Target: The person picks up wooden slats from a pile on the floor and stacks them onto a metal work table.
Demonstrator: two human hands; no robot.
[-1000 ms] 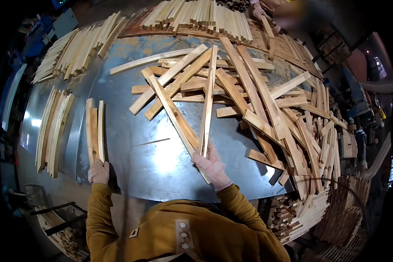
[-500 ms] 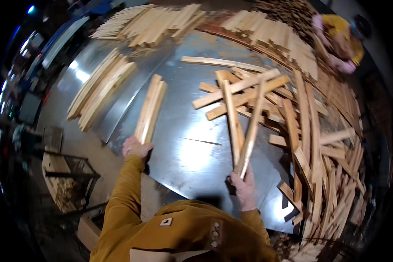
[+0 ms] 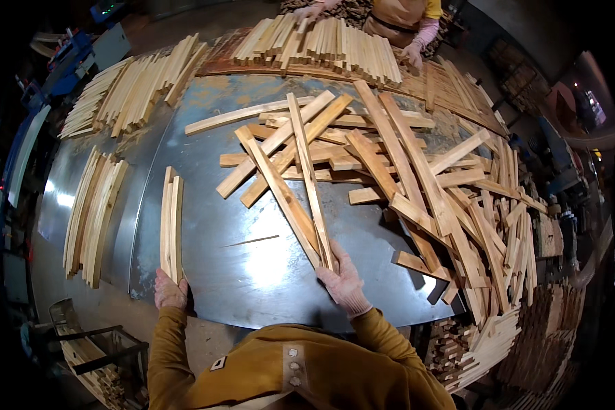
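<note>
My left hand point(image 3: 170, 290), in a pale glove, is closed round the near end of a pair of wooden strips point(image 3: 172, 225) lying side by side on the metal tabletop point(image 3: 212, 287). Farther right, my right hand point(image 3: 343, 279) grips the near ends of two more wooden strips point(image 3: 306, 178), which fan slightly apart. Their far ends rest over a loose, crisscrossed pile of wooden strips point(image 3: 389, 160). Between my hands lies a thin wood sliver point(image 3: 251, 240).
Left of my left hand stands a bundle of strips point(image 3: 94, 219). Rows of strips point(image 3: 321, 44) line the far side, where a co-worker point(image 3: 393, 20) has gloved hands near them. More strips point(image 3: 133, 89) lie far left. Stacked wood point(image 3: 471, 352) sits beyond the table's right edge.
My view has swung to the right, bringing more of the pile and the co-worker toward the middle. Both hands keep hold of their strips.
</note>
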